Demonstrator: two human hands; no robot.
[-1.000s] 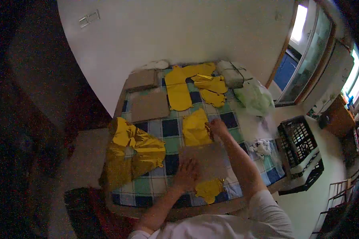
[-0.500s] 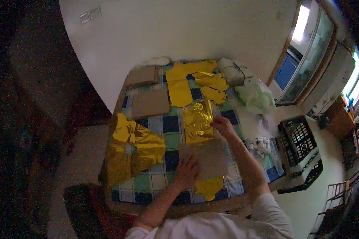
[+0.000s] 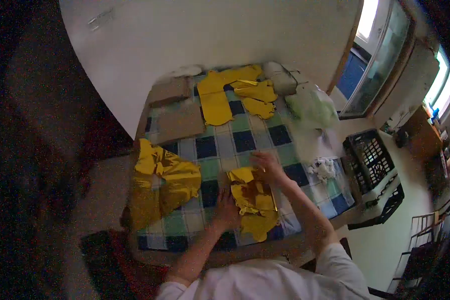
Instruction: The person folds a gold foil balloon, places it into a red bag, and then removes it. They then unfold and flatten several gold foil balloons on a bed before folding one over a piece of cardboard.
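Note:
A shiny gold foil sheet lies folded and crinkled over a cardboard piece in front of me. My left hand rests flat at the left edge of this bundle, fingers stretched out. At the far right corner of the foil is my right hand; its fingers point left and look apart, though the fingertips are blurred. A scalloped gold piece sticks out at the near side, towards my body. To the left, a larger crumpled gold sheet spreads over the table edge.
The checked cloth covers the table. At the back lie flat gold cutouts, cardboard sheets and a greenish plastic bag. White crumpled material is on the right. Black crates stand beside the table.
The gold foil, flat and reaching beyond the cardboard before, is now folded back towards me over it. My right hand has let go of its edge; my left hand has slid to the left side.

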